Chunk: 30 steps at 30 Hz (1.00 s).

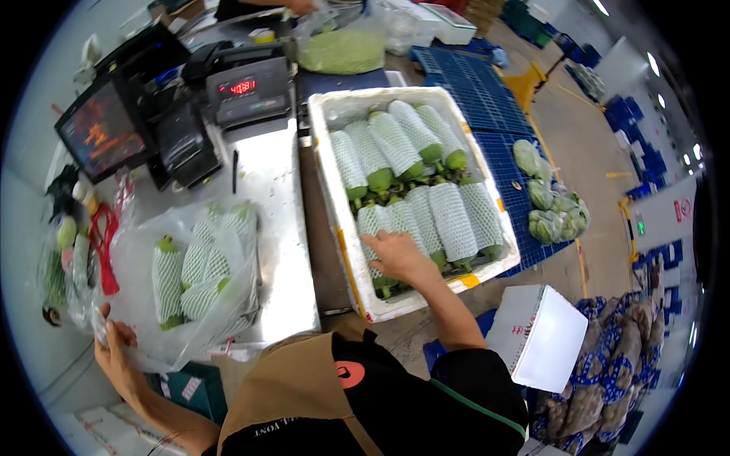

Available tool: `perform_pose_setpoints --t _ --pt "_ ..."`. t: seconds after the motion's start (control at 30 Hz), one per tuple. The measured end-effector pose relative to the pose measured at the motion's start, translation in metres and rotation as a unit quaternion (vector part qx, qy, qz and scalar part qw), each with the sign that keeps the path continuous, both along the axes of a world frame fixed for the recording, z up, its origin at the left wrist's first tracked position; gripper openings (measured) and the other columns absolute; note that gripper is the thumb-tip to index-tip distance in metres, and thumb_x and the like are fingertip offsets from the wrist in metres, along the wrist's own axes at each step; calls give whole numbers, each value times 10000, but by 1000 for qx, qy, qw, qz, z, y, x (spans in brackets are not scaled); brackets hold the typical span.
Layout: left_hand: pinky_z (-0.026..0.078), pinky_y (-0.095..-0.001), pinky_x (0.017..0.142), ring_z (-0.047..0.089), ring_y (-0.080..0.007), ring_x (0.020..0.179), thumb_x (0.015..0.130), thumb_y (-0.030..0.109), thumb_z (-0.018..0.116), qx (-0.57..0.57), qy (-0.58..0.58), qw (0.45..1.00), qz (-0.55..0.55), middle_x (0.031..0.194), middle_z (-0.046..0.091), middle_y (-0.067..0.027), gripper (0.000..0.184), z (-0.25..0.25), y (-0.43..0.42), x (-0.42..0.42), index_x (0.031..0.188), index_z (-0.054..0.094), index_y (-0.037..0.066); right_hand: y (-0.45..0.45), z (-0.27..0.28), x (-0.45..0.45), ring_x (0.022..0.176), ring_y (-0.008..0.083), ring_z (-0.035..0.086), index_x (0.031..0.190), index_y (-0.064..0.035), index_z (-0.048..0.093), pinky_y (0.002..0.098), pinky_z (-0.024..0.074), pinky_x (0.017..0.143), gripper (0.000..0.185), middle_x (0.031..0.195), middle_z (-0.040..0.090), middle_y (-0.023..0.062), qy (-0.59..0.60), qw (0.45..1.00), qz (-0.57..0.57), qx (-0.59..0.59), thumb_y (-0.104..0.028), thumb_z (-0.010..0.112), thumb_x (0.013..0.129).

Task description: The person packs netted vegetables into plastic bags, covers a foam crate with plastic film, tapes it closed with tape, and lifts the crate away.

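My left hand (115, 346) pinches the rim of a clear plastic bag (141, 251) on the metal counter. Inside the bag lie several green papayas (169, 281) in white foam nets. My right hand (397, 257) reaches into a white foam box (340, 205), its fingers curled over a netted papaya (369, 220) at the near left corner. Two rows of netted papayas (395, 144) fill the box, stem ends toward the middle in the far row. My palm hides part of the papaya under it.
A scale display (247, 87) with red digits, a monitor (103, 129) and a black printer (186, 144) stand on the metal counter (285, 251). Blue pallets (487, 99) hold bagged green vegetables (551, 197). A white box (540, 334) and netted sacks (608, 365) stand right. Another person's hand (300, 6) shows at the top.
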<state>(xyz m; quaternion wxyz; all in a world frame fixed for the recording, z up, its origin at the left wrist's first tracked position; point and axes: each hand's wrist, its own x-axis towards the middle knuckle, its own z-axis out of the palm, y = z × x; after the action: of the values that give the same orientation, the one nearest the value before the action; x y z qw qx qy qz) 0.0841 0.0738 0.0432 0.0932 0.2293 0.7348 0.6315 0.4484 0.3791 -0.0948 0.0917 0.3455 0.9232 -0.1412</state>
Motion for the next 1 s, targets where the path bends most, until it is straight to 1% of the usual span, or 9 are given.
perform_pose_setpoints --t 0.4,0.57,0.67,0.73,0.77,0.8,0.83,0.9,1.0 --pt "329 -202 541 413 -63 592 928 231 537 -18 -19 1000 -9 684 465 -3 426 -4 14 -1 1257 477 -33 0 -6 16 928 317 573 1184 -90 465 481 429 781 497 958 564 137 21 1000 -16 17 -216 677 752" --pt "334 -201 528 383 -49 583 921 222 554 9 3 1000 17 673 424 24 435 1 19 12 1288 458 9 10 -10 23 958 326 545 1177 -88 476 479 420 793 520 1007 548 149 44 997 -45 52 -218 691 722" --pt "344 -202 528 387 -51 587 926 199 543 21 -16 999 20 676 422 25 447 -2 14 8 1316 429 15 30 0 34 984 342 522 1167 -74 491 480 415 799 542 1033 531 167 63 978 -132 149 -221 708 692" --pt "356 -205 527 399 -57 594 932 181 528 17 -10 999 36 684 430 23 436 1 8 7 1320 425 10 46 -10 52 996 355 507 1197 -55 486 483 413 805 593 1085 521 198 86 952 -167 243 -226 717 678" --pt "358 -205 523 404 -60 584 928 183 534 29 -6 999 35 673 436 21 436 -1 6 5 1312 432 2 50 -12 60 1009 370 503 1243 -37 462 485 412 813 667 1163 499 221 87 937 -177 289 -228 730 663" --pt "353 -199 525 404 -62 568 924 186 538 13 10 999 50 650 432 21 440 -1 5 4 1304 437 -12 51 -6 65 1041 386 492 1283 -33 432 490 409 829 712 1223 471 231 69 939 -197 272 -218 732 665" --pt "340 -197 522 400 -63 552 922 189 537 12 21 998 53 631 428 22 443 7 10 12 1299 438 -21 52 0 69 1099 385 458 1293 -65 427 530 380 858 708 1259 443 219 75 947 -216 224 -227 735 676" --pt "344 -195 516 421 -66 562 915 178 532 12 20 998 63 661 475 -3 444 8 5 10 1291 440 -39 49 7 73 1074 381 474 1266 -53 442 507 382 852 657 1227 458 198 80 953 -199 215 -200 727 693" --pt "354 -199 506 431 -68 568 906 177 550 20 7 997 72 668 483 -11 439 10 -1 10 1276 455 -40 39 20 68 1056 377 490 1248 -42 453 482 390 853 618 1199 475 186 62 968 -178 166 -166 718 704"
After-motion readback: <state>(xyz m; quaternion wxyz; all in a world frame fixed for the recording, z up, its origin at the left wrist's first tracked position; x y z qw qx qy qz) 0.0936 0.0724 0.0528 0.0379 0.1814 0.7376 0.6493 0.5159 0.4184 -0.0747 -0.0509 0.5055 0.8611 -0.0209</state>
